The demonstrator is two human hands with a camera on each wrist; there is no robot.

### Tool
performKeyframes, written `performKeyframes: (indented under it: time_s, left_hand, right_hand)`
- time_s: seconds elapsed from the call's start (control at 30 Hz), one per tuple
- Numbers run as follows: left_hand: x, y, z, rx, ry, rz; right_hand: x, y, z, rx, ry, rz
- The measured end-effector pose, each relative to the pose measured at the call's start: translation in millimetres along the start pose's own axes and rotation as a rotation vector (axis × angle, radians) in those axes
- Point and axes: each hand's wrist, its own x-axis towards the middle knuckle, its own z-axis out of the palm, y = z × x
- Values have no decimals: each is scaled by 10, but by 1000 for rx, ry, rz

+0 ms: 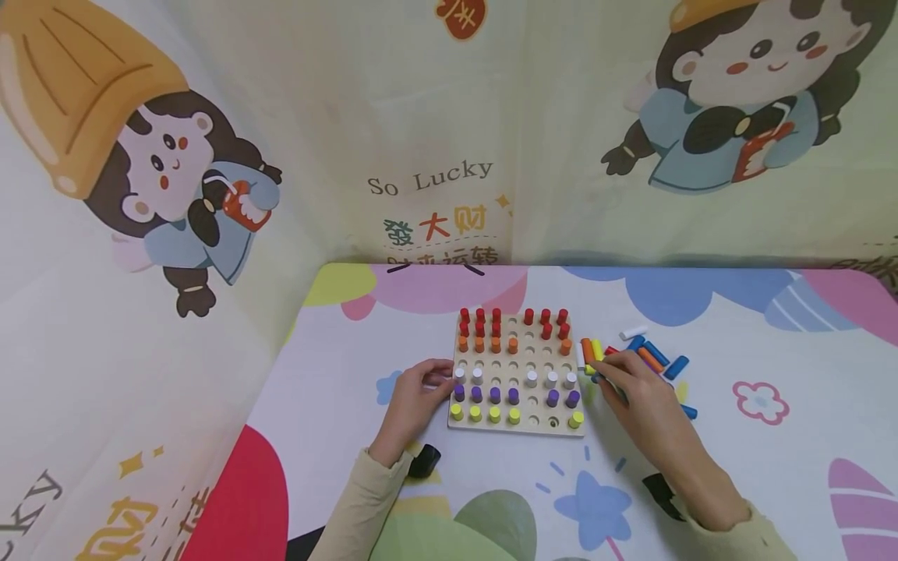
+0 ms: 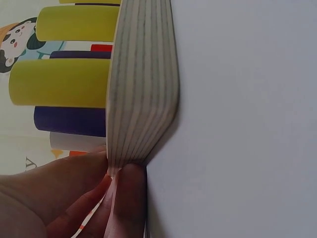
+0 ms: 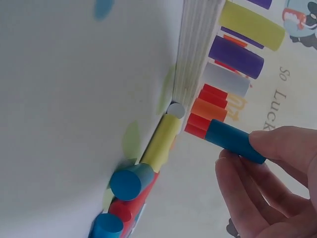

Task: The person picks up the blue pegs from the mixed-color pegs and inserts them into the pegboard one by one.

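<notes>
A wooden pegboard (image 1: 515,431) lies on the table with rows of red pegs (image 1: 496,329), orange pegs (image 1: 479,344), white pegs (image 1: 552,379), purple pegs (image 1: 495,395) and yellow pegs (image 1: 494,414) standing in it. One row between orange and white holds no pegs. At the board's left side, my left hand (image 1: 414,401) pinches the edge, thumb (image 2: 69,181) on top. To the right of the board, my right hand (image 1: 645,397) holds a blue peg (image 3: 235,141) between thumb and fingers, above the table.
Loose pegs lie right of the board: a white peg (image 1: 634,333), a blue peg (image 1: 677,368), an orange peg (image 1: 650,359), a yellow peg (image 3: 161,143) and several others, partly hidden by my right hand. A patterned cloth wall (image 1: 435,117) rises behind the table.
</notes>
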Motion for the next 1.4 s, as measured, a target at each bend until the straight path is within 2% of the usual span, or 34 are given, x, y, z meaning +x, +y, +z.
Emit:
performKeyframes:
  time_s: [0.27,0.43,0.73,0.83,1.2,1.4]
  left_hand:
    - [-2,-20,-4,-3,-2,28]
    - [6,-21,-3,-9,0,18]
    - [1,-32,-1,-2,9,59]
    - [-4,-22,-4,0,9,51]
    - [-6,-22,-5,-4,9,27]
    - [-14,-19,0,-1,5,30]
  right_hand:
    - [21,-10,-32,5,17,-18]
    - [40,-7,-47,11,56,-43]
    - [114,-27,-63,44,78,-34]
    - [137,-39,-69,49,87,-44]
    - [224,-92,-86,65,71,-78]
    - [266,-134,-75,68,40,-65]
